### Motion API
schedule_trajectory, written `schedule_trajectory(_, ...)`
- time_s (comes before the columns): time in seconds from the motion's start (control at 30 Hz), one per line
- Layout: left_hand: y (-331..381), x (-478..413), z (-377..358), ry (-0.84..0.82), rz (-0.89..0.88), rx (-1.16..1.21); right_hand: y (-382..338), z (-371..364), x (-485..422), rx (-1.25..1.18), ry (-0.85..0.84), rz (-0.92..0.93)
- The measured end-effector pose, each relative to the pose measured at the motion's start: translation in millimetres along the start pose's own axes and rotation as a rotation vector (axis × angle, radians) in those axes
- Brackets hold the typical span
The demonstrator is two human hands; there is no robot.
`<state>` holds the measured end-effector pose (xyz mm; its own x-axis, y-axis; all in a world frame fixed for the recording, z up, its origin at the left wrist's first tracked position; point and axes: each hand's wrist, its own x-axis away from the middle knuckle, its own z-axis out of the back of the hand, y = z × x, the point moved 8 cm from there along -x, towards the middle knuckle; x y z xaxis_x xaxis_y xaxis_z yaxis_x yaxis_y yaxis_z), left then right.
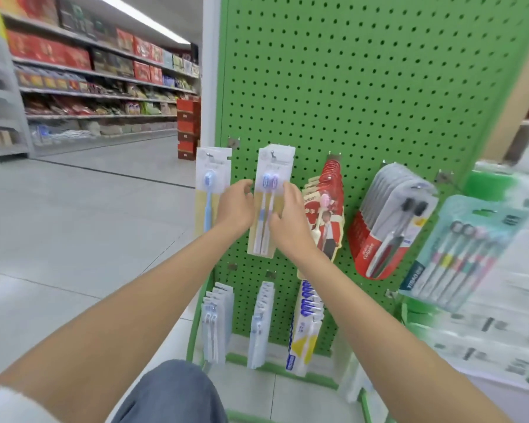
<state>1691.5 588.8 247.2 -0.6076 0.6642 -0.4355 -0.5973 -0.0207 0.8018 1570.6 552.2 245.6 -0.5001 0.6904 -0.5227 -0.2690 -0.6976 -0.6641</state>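
You held the twin toothbrush pack (262, 236) from both sides. Your left hand (235, 209) pinched its left edge with curled fingers. Your right hand (287, 221) gripped the right edge, with the thumb lying on the front. The two hands were apart, with only the width of the pack between them. The pack hung on a hook (272, 154) in the upper row of the green pegboard (348, 87), at the front of a small stack of the same packs. It contained two brushes, one blue and one pink, standing side by side with the heads up.

The upper row had five groups of goods. At the left was a single blue brush pack (208, 190), just beside your left hand. Then came your pack, the red packs (330, 184), the grey packs (391, 221) with two black-headed brushes, and a multi-brush pack (461, 251), blurred at the right edge. The red packs touched your right wrist and were partly hidden behind it. The lower row had three stacks (260, 325). Your knee (171, 392) was below them, and long store shelves (89, 87) stood far at the left, across the floor (74, 224).
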Motion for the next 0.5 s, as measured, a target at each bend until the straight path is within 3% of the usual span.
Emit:
schedule_trajectory(0.27,24,-44,4,0.114,-0.027,0.127,-3,2,-27,-0.107,-0.013,-0.157)
schedule_trajectory(0.5,18,-40,2,0.147,-0.036,0.221,-8,8,-18,-0.291,0.160,-0.169)
